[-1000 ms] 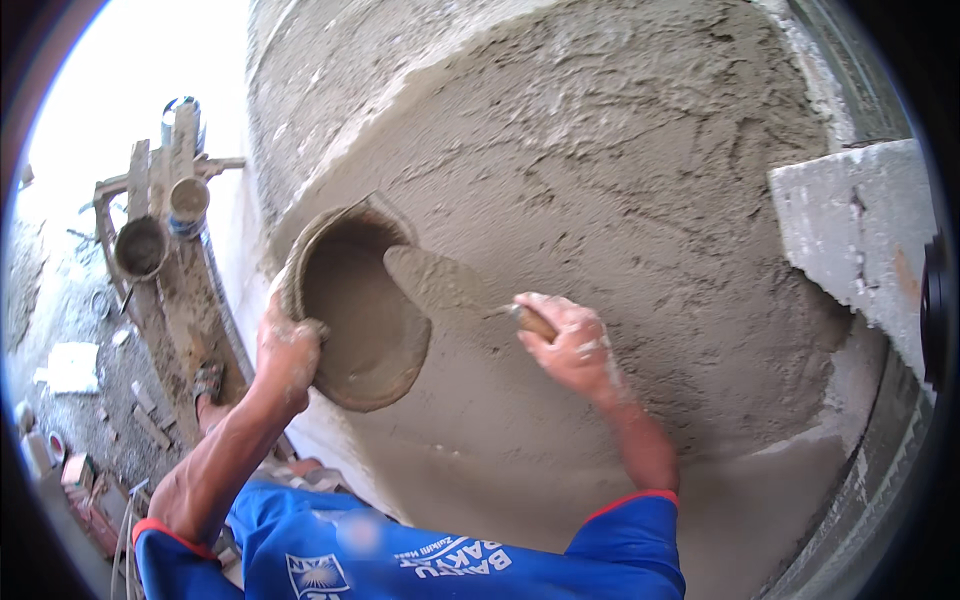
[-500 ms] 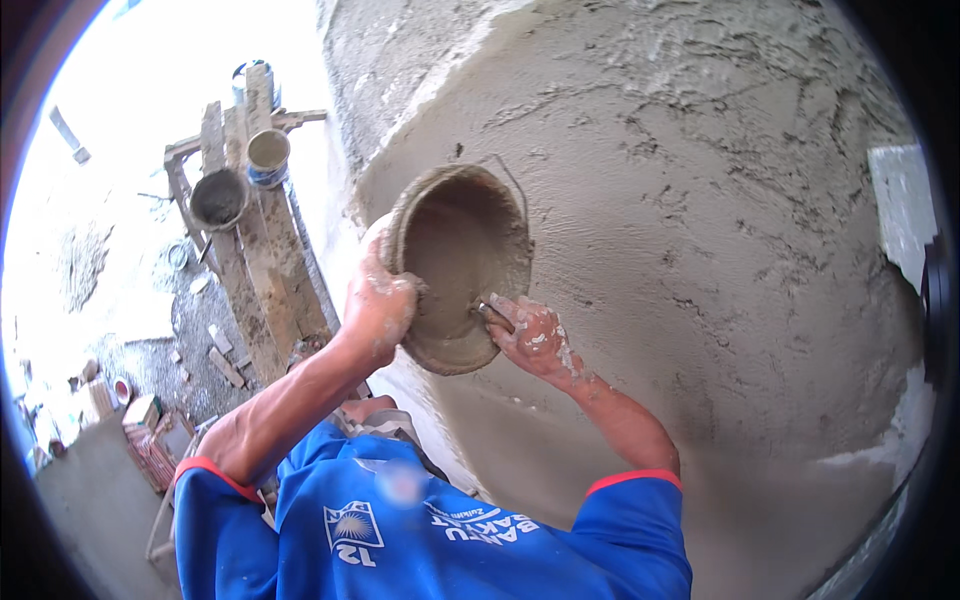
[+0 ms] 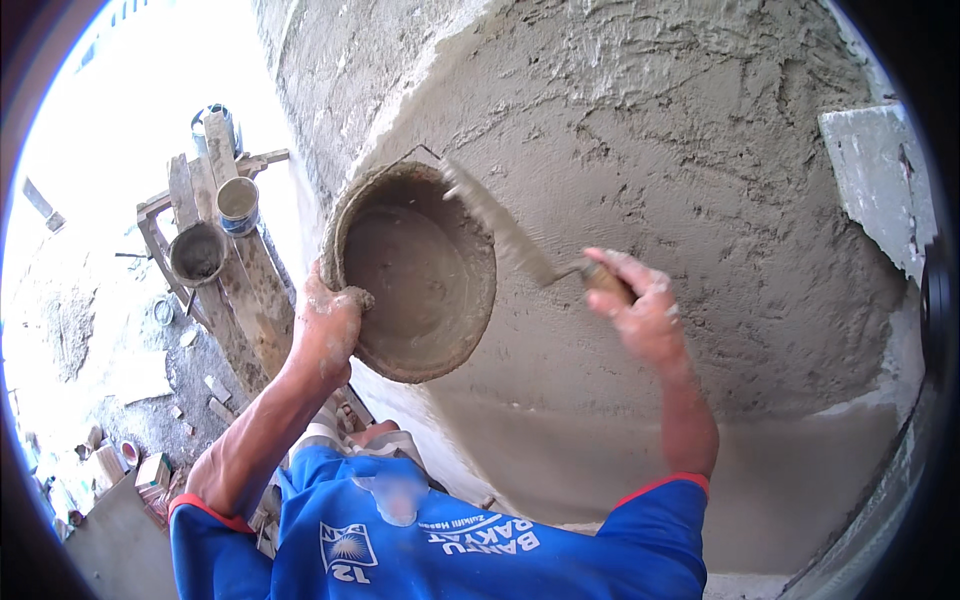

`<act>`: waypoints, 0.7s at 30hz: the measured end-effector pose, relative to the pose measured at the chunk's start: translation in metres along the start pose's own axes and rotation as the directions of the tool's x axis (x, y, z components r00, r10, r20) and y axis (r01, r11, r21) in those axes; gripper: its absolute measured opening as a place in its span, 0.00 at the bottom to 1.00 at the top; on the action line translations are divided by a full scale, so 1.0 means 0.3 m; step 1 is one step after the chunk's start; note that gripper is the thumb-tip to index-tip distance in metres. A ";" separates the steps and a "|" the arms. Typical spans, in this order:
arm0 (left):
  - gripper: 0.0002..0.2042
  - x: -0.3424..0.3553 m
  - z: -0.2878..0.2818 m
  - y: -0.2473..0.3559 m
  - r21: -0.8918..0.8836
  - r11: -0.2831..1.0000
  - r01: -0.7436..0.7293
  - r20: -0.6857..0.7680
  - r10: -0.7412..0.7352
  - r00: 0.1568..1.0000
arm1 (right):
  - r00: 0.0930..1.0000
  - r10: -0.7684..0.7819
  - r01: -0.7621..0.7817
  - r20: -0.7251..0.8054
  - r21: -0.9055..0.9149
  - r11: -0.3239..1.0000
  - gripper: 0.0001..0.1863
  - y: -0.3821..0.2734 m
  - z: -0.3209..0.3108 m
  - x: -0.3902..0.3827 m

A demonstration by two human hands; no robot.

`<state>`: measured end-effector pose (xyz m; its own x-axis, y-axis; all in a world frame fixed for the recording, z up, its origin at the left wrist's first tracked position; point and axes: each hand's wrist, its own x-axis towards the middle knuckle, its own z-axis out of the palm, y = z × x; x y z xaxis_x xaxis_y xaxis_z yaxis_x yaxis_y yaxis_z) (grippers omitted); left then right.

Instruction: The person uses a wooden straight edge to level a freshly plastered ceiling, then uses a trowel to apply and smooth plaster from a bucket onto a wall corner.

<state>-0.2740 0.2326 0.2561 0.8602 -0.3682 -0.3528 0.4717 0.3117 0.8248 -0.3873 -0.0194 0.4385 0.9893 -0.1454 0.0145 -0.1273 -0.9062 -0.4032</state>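
My left hand grips the rim of a mortar-caked bucket, which is tipped so its mouth faces me. Wet grey mortar coats its inside and lies in the bottom. In my right hand is a trowel, held by its wooden handle, fingers wrapped round it. The trowel's blade carries mortar and points up and left, its tip near the bucket's rim and wire handle. Right behind both stands a wall covered in wet grey plaster, rough at the top and smoother lower down.
To the left, a plank scaffold holds a dark bucket and a light pail; another bucket is at its far end. Rubble and broken bricks lie at lower left. A pale board is at the wall's right edge.
My right hand has drawn the trowel out of the bucket and moved right, bringing the blade into sight. My left hand and the bucket have shifted slightly left.
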 end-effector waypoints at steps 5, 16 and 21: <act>0.27 -0.009 0.005 -0.045 -0.032 0.999 0.003 -0.021 -0.003 1.000 | 0.851 0.186 -0.388 -0.490 -0.350 0.853 0.21 0.095 -0.271 0.084; 0.25 -0.125 0.105 -0.212 -0.071 0.997 -0.018 0.003 0.018 1.000 | 0.997 -0.037 0.061 0.061 -0.463 0.884 0.24 0.164 -0.062 -0.251; 0.25 -0.203 0.207 -0.247 -0.023 1.000 0.021 0.052 -0.019 0.998 | 0.878 -0.478 0.224 -0.008 -0.876 0.427 0.18 0.336 0.248 -0.352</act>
<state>-0.3735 0.1775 0.2439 0.8397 -0.4190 -0.3454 0.4937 0.3244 0.8068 -0.4992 -0.0660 0.3283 0.9291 0.3023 0.2130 0.1045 -0.7671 0.6329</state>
